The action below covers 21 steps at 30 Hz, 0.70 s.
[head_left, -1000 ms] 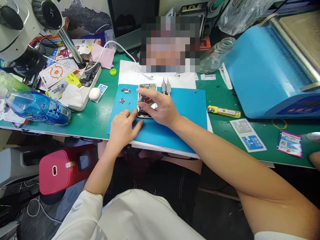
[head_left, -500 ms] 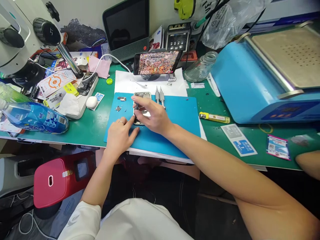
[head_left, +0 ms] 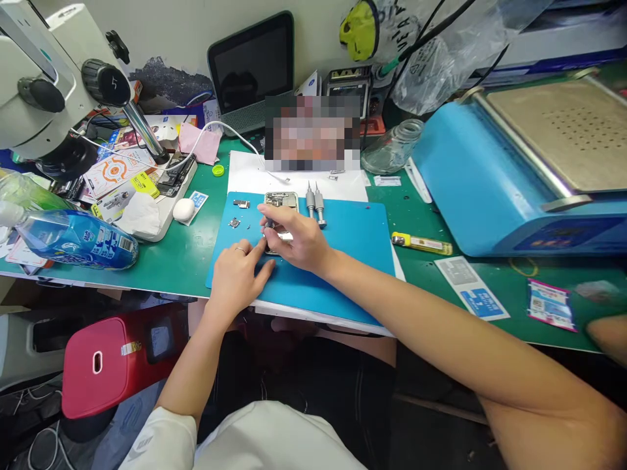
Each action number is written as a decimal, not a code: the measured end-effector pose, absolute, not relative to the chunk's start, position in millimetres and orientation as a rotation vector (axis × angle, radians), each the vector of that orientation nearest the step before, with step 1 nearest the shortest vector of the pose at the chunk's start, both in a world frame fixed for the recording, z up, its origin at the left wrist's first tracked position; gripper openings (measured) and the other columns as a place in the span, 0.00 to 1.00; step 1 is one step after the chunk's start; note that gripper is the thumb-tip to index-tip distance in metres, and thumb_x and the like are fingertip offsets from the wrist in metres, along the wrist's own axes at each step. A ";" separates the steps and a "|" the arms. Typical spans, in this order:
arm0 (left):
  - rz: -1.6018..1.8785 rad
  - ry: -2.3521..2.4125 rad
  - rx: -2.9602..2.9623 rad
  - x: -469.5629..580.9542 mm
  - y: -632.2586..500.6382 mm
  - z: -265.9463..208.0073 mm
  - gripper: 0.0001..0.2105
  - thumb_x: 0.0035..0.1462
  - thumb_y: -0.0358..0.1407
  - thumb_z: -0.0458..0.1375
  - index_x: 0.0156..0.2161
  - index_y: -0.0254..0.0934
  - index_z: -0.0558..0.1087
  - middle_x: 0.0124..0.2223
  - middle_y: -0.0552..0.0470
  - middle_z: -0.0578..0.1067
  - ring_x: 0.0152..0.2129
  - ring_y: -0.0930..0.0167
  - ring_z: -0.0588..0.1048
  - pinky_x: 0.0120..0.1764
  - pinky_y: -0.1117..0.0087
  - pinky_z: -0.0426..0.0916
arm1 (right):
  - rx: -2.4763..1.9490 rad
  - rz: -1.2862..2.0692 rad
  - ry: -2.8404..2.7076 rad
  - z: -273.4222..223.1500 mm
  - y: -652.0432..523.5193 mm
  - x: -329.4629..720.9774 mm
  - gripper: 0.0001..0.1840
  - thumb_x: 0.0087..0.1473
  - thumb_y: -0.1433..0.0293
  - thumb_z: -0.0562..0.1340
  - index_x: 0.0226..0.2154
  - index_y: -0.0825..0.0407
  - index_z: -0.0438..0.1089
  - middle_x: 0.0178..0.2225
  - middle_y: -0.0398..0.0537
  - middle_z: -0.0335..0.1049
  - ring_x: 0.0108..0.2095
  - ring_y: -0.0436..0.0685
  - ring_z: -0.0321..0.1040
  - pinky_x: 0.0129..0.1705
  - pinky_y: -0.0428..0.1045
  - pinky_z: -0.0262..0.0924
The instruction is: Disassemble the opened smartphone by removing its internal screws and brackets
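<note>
An opened phone (head_left: 283, 199) lies on the blue mat (head_left: 350, 264), its inner parts bare and its middle partly covered by my hands. My right hand (head_left: 302, 241) is closed, with thumb and fingers pinched round a small screwdriver (head_left: 269, 223) held upright over the phone's left side. Its tip is hidden. At the phone's lower left edge rests the index finger of my left hand (head_left: 238, 277), thumb apart and palm down. Two grey screwdrivers (head_left: 315, 202) lie right of the phone. Small phone parts (head_left: 241, 204) sit to its left.
Behind the mat, a pixelated patch covers a propped device. A microscope (head_left: 59, 85) and blue bottle (head_left: 83, 238) stand left; a glass jar (head_left: 392, 140), yellow cutter (head_left: 422, 243) and blue machine (head_left: 455, 183) are right. Part of another person's arm (head_left: 607, 333) shows at the right edge.
The view has tilted slightly, so the bench appears lower in the picture. Both hands keep nearly the same places at the phone, with the screwdriver still in my right fingers.
</note>
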<state>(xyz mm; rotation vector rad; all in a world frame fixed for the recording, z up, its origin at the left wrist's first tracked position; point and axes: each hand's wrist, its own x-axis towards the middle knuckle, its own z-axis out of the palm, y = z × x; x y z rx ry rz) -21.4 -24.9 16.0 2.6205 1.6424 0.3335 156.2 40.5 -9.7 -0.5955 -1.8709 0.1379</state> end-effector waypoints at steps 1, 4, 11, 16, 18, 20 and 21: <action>0.336 1.641 2.618 -21.4 -24.9 15.7 0.16 0.73 0.45 0.59 0.58 0.40 0.77 0.38 0.48 0.75 0.37 0.61 0.77 0.38 0.63 0.65 | -0.594 0.137 -1.872 -9.9 40.9 155.2 0.27 0.70 0.74 0.56 0.68 0.43 0.60 0.50 0.51 0.81 0.39 0.54 0.80 0.38 0.49 0.80; 0.350 1.641 2.617 -21.3 -24.9 14.1 0.17 0.74 0.45 0.58 0.60 0.40 0.77 0.38 0.48 0.75 0.38 0.61 0.77 0.38 0.63 0.65 | -0.610 0.164 -1.880 -11.1 43.0 155.3 0.25 0.70 0.70 0.60 0.66 0.42 0.63 0.52 0.52 0.81 0.44 0.56 0.81 0.44 0.52 0.81; 0.372 1.637 2.632 -21.1 -24.8 12.1 0.21 0.74 0.46 0.58 0.65 0.39 0.74 0.40 0.47 0.76 0.38 0.62 0.77 0.39 0.63 0.66 | -0.753 0.227 -1.826 -9.3 44.8 162.8 0.24 0.70 0.70 0.57 0.66 0.40 0.64 0.44 0.48 0.79 0.39 0.56 0.79 0.41 0.55 0.81; 0.357 1.631 2.657 -21.8 -24.7 12.0 0.22 0.74 0.47 0.57 0.66 0.39 0.74 0.41 0.46 0.75 0.38 0.61 0.77 0.39 0.63 0.66 | -0.700 0.210 -1.830 -8.8 47.6 164.7 0.22 0.69 0.65 0.62 0.64 0.42 0.65 0.43 0.47 0.79 0.39 0.57 0.79 0.40 0.55 0.81; 0.351 1.630 2.666 -22.0 -24.7 11.7 0.23 0.75 0.48 0.56 0.67 0.39 0.73 0.41 0.46 0.75 0.37 0.61 0.77 0.38 0.63 0.66 | -0.718 0.217 -1.839 -7.8 48.4 165.8 0.21 0.69 0.63 0.64 0.62 0.42 0.66 0.43 0.47 0.79 0.38 0.56 0.79 0.40 0.54 0.80; 0.354 1.633 2.664 -21.9 -24.7 11.4 0.23 0.75 0.48 0.56 0.67 0.40 0.73 0.41 0.46 0.75 0.38 0.61 0.77 0.38 0.63 0.65 | -0.724 0.219 -1.842 -6.2 48.1 166.7 0.19 0.69 0.65 0.62 0.61 0.43 0.67 0.43 0.47 0.79 0.37 0.55 0.78 0.41 0.53 0.80; 0.358 1.637 2.660 -21.8 -24.8 11.4 0.23 0.75 0.48 0.56 0.67 0.40 0.73 0.40 0.46 0.75 0.38 0.61 0.77 0.38 0.63 0.65 | -0.717 0.217 -1.844 -5.5 47.7 167.0 0.19 0.70 0.67 0.60 0.61 0.44 0.66 0.43 0.47 0.79 0.37 0.54 0.77 0.41 0.52 0.79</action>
